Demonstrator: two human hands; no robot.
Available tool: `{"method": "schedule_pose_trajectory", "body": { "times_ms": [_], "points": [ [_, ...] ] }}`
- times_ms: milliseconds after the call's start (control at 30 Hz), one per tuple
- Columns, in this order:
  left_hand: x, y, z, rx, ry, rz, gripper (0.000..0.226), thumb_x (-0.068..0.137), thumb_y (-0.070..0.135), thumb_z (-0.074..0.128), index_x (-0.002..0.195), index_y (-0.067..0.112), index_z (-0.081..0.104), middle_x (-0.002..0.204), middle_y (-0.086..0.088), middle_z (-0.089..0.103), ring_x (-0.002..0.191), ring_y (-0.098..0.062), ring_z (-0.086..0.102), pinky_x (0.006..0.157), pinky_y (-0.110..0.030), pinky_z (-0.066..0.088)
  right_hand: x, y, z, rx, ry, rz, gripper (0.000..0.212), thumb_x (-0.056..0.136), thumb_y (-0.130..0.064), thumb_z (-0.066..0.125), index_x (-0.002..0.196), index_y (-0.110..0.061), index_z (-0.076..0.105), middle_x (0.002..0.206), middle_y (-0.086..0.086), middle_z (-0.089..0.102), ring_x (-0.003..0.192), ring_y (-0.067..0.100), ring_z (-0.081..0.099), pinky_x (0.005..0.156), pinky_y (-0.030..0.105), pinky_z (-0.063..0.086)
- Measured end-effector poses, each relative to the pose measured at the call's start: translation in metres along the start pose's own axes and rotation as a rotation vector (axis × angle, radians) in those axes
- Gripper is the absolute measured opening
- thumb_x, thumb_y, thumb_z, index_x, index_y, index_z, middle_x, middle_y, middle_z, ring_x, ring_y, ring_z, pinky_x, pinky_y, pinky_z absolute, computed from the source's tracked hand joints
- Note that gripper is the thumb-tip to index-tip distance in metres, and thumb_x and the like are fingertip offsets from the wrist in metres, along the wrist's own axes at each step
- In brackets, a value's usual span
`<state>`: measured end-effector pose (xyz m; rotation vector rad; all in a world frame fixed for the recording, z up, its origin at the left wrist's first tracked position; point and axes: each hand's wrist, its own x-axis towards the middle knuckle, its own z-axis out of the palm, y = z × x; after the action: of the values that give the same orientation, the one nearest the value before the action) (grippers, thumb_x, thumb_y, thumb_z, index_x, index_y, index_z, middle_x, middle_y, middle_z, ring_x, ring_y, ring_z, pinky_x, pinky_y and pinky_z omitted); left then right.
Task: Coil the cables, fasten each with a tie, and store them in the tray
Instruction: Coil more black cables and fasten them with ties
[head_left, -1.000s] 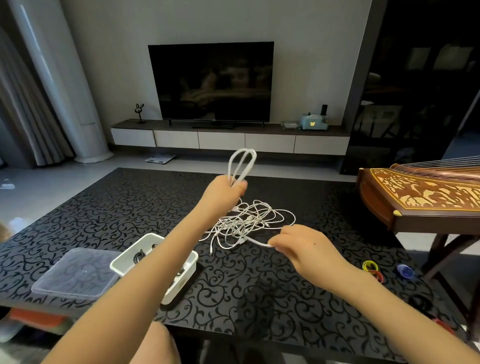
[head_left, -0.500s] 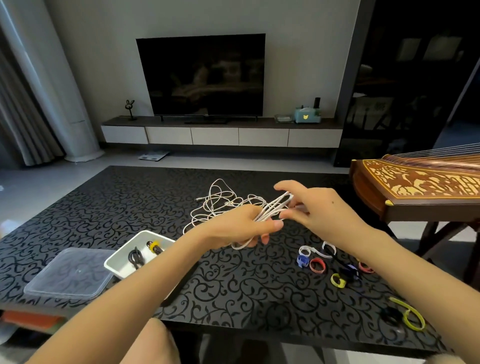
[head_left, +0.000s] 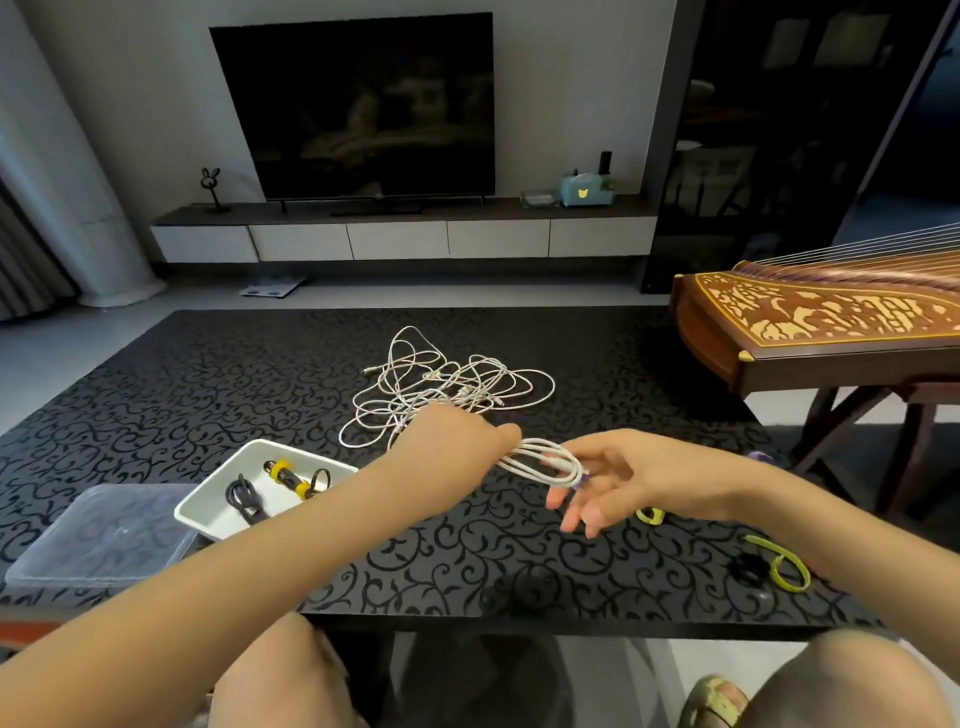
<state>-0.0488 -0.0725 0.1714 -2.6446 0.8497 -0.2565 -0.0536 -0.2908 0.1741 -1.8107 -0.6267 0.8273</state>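
Head cam: my L hand (head_left: 457, 441) is curled round a coiled white cable (head_left: 540, 461) and grips it at one end, just above the table (head_left: 467, 561). The coil's other end reaches my R hand (head_left: 628, 475). R fingers (head_left: 574, 514) hang loose and spread, pointing down, with the thumb over the coil's loop end. Can't tell if the R hand actually pinches it. A purple bit shows at that end, too small to ID.

Just beyond my L hand lies a tangled pile of loose white cables (head_left: 441, 389). The tray (head_left: 306, 454) sits left of my L forearm w/ a black cable (head_left: 241, 499) and a yellow-tied bundle (head_left: 288, 477) in it. A clear lid (head_left: 98, 535) lies further left, beside the tray. Near my R forearm: a green tie (head_left: 784, 569) and a black tie (head_left: 748, 569).
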Motion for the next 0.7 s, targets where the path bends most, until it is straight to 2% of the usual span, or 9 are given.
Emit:
{"method": "schedule_pose_trajectory", "body": {
  "times_ms": [67,100,200,333,433,500,567,633,700],
  "points": [
    [0.002,0.004,0.005,0.03,0.009,0.004,0.033,0.082,0.001,0.047,0.112,0.016,0.043,0.056,0.004,0.028,0.057,-0.025,0.039,0.045,-0.031,0.016,0.002,0.009,0.009,0.106,0.114,0.004,0.057,0.087,-0.007,0.066,0.137,-0.02,0.041,0.09,0.005,0.064,0.078,0.014,0.062,0.068,0.021,0.05],
    [0.003,0.006,0.006,0.032,0.016,0.008,0.033,0.082,0.002,0.047,0.112,0.016,0.043,0.057,0.003,0.031,0.058,-0.026,0.041,0.046,-0.032,0.019,0.005,0.012,0.014,0.026,0.199,-0.002,0.059,0.089,-0.015,0.064,0.139,-0.027,0.036,0.084,0.001,0.064,0.073,0.009,0.06,0.066,0.019,0.048],
    [0.003,0.013,0.012,-0.014,0.02,-0.01,0.029,0.085,0.006,0.046,0.112,0.016,0.041,0.073,-0.002,0.054,0.073,-0.03,0.059,0.053,-0.034,0.026,0.01,0.02,0.022,-0.369,0.368,-0.122,0.041,0.092,-0.027,0.06,0.131,-0.026,0.048,0.091,-0.012,0.062,0.072,-0.006,0.056,0.067,0.01,0.041],
    [-0.002,0.027,0.026,-0.178,-0.076,-0.023,0.008,0.095,0.021,0.044,0.103,0.018,0.046,0.086,-0.007,0.063,0.082,-0.029,0.06,0.059,-0.033,0.028,0.01,0.044,0.03,-0.537,0.407,-0.149,0.023,0.096,-0.027,0.053,0.118,-0.021,0.055,0.082,-0.015,0.056,0.071,-0.005,0.051,0.064,0.015,0.037],
    [-0.004,0.035,0.035,-0.635,-0.346,-0.03,0.019,0.091,0.035,0.057,0.084,0.018,0.058,0.077,0.002,0.067,0.077,-0.015,0.06,0.063,-0.027,0.035,0.009,0.065,0.042,-0.621,0.417,-0.123,0.015,0.098,-0.029,0.047,0.106,-0.021,0.056,0.075,-0.014,0.05,0.067,0.001,0.045,0.062,0.022,0.032],
    [-0.002,0.042,0.038,-1.059,-0.606,-0.011,0.018,0.085,0.031,0.069,0.089,0.014,0.068,0.078,0.004,0.066,0.075,-0.009,0.059,0.069,-0.021,0.042,0.006,0.076,0.049,-0.713,0.376,-0.117,0.015,0.099,-0.029,0.045,0.102,-0.02,0.056,0.083,-0.011,0.053,0.073,0.004,0.045,0.067,0.026,0.034],
    [0.002,0.053,0.042,-1.439,-0.781,-0.033,0.022,0.092,0.029,0.059,0.089,0.008,0.066,0.085,-0.005,0.067,0.078,-0.013,0.062,0.075,-0.021,0.048,0.003,0.086,0.052,-0.791,0.326,-0.112,0.011,0.098,-0.022,0.046,0.1,-0.016,0.056,0.091,-0.004,0.059,0.082,0.012,0.053,0.073,0.03,0.04],
    [0.007,0.064,0.045,-1.627,-0.809,-0.096,0.034,0.1,0.032,0.041,0.084,0.008,0.059,0.077,-0.006,0.062,0.069,-0.014,0.061,0.07,-0.021,0.05,-0.001,0.091,0.05,-0.85,0.32,-0.086,0.01,0.096,-0.013,0.046,0.099,-0.013,0.055,0.094,0.001,0.062,0.087,0.02,0.058,0.077,0.036,0.044],
    [0.011,0.074,0.049,-1.669,-0.763,-0.129,0.039,0.102,0.034,0.033,0.085,0.009,0.057,0.063,0.002,0.045,0.054,-0.007,0.044,0.054,-0.016,0.038,-0.005,0.094,0.045,-0.882,0.355,-0.04,0.014,0.099,-0.022,0.043,0.099,-0.011,0.053,0.092,0.003,0.06,0.086,0.023,0.057,0.075,0.038,0.044]
  ]
}}
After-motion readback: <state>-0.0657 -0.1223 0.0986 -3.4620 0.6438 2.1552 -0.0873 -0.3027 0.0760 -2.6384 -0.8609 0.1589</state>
